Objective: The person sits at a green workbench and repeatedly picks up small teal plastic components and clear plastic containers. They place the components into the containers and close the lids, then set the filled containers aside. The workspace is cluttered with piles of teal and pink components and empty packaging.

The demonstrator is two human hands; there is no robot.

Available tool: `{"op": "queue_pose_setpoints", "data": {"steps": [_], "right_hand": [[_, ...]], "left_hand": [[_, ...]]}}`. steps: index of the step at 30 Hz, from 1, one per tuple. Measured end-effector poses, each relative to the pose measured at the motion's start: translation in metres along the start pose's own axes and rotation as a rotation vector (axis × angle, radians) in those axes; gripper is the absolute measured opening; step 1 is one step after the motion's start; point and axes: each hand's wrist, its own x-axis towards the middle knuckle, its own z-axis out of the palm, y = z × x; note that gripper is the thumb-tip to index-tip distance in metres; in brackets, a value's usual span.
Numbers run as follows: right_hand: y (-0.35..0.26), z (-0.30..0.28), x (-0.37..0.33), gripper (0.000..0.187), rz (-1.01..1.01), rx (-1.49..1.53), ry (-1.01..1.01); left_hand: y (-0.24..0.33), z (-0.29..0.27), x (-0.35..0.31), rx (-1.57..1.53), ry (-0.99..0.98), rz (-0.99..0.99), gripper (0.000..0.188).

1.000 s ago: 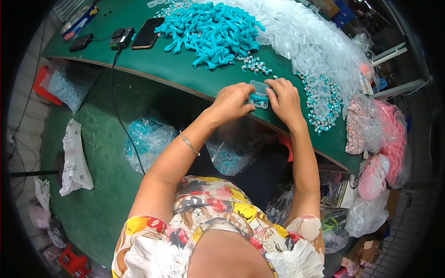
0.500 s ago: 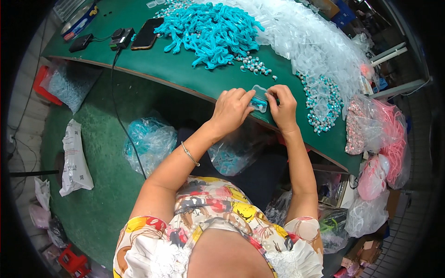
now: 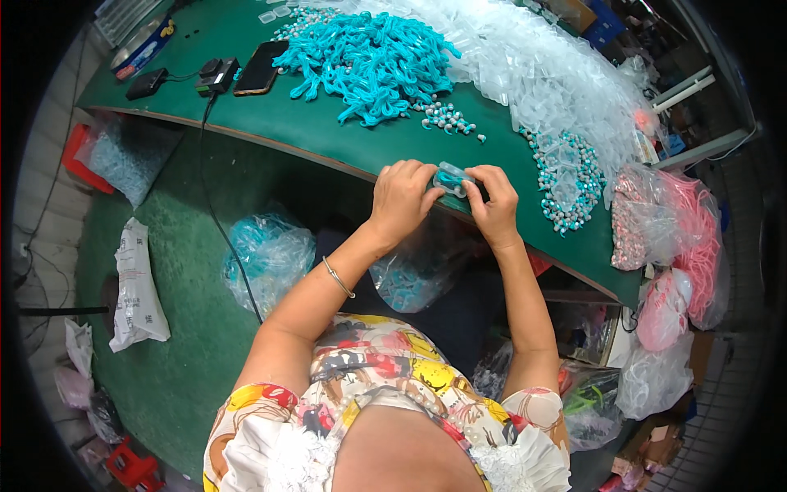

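Observation:
Between my two hands, over the table's front edge, is a small clear plastic case (image 3: 452,179) with a bundle of teal cord inside. Its lid is hinged up on the far side and leans over the cord. My left hand (image 3: 401,198) grips the case's left end with thumb and fingers. At the other end, my right hand (image 3: 495,208) pinches the case, thumb low and fingertips on top. Farther back lies a heap of teal cord loops (image 3: 369,66), with small white-and-teal beads (image 3: 447,117) beside it.
A large pile of clear plastic cases (image 3: 541,74) covers the far right of the green table. More beads (image 3: 570,176) lie at its near end. A phone (image 3: 261,68) and a black device with a cable (image 3: 216,75) sit at left. Bags (image 3: 270,254) of teal material stand below.
The case's lid has come down from standing wide open to leaning over the cord. My right fingers have moved from the lid's edge onto the case's right end.

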Motion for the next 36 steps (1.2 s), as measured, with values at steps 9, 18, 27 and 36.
{"op": "queue_pose_setpoints", "data": {"steps": [9, 18, 27, 36], "right_hand": [[-0.001, 0.002, -0.004, 0.02, -0.054, -0.037, -0.007], [-0.003, 0.001, -0.008, 0.024, -0.079, -0.071, -0.043], [-0.006, -0.001, -0.01, 0.03, -0.088, -0.081, -0.107], [-0.002, 0.002, -0.006, 0.035, 0.037, -0.005, -0.134]], "left_hand": [[0.002, -0.003, 0.001, 0.012, -0.032, 0.084, 0.027], [-0.005, -0.005, 0.001, -0.151, -0.036, -0.043, 0.032], [-0.019, -0.019, 0.036, -0.095, -0.243, 0.242, 0.042], [-0.033, -0.009, 0.032, -0.203, -0.26, 0.238, 0.036]]}}
